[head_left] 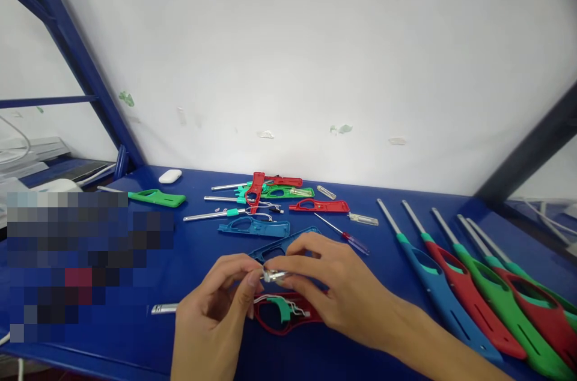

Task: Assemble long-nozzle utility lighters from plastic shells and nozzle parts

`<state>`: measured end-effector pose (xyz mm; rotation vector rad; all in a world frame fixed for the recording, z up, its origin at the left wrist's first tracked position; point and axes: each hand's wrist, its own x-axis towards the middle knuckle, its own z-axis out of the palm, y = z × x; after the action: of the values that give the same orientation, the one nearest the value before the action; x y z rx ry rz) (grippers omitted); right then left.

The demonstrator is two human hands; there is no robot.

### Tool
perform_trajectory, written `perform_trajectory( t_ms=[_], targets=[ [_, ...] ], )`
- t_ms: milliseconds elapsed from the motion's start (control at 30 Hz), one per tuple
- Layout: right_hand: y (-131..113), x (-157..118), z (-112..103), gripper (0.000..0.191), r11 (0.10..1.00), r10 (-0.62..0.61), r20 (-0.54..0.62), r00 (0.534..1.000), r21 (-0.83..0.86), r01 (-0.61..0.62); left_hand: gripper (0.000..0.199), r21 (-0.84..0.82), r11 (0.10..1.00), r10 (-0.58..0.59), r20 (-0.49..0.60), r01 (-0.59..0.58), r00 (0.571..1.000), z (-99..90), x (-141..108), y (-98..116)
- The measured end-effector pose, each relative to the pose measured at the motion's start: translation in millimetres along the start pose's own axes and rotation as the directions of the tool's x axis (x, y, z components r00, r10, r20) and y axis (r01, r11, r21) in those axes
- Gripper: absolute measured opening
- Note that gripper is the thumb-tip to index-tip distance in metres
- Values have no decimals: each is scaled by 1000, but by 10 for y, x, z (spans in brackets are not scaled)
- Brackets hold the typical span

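Observation:
My right hand pinches a small clear lighter fuel tank with a shiny end, mostly covered by the fingers. At the tank's left end, my left hand closes thumb and fingertips on its tip. Below both hands lies an opened red lighter casing with a green trigger and white wires inside. Its metal barrel sticks out to the left, partly hidden by my left hand. Just behind the fingers rests a blue casing half.
Right of my hands, several assembled lighters lie in a row. Farther back are a screwdriver, loose fuel tanks, a blue casing half, red casing halves and metal barrels. A green lighter and white case lie left.

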<state>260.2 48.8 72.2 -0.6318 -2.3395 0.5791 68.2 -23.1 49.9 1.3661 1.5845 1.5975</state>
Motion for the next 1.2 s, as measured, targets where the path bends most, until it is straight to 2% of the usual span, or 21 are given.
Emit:
perform_trajectory(
  t_ms=[300, 533, 867, 1000, 1133, 1200],
  targets=[
    [39, -21, 4, 27, 991, -87, -18, 996, -105, 84, 27, 4, 1000, -4, -5, 4, 1000, -6, -11, -2],
    [43, -13, 6, 29, 989, -92, -30, 995, -123, 87, 22, 5, 1000, -10, 65, 10, 998, 8, -13, 6],
    [32, -18, 11, 28, 974, -147, -81, 986, -183, 130, 26, 37, 999, 15, 46, -17, 999, 2, -8, -51],
    [48, -24, 32, 29, 943, -219, -130, 967, -282, 176, 25, 80, 996, 28, 24, -30, 999, 3, -31, -62],
    [80, -44, 50, 43, 898, -308, -177, 935, -380, 223, 22, 140, 989, 46, -16, -43, 999, 9, -70, -66],
    [95, -48, 56, 44, 878, -353, -201, 914, -408, 250, 23, 163, 986, 53, -30, -48, 998, 16, -84, -58]
  ],
)
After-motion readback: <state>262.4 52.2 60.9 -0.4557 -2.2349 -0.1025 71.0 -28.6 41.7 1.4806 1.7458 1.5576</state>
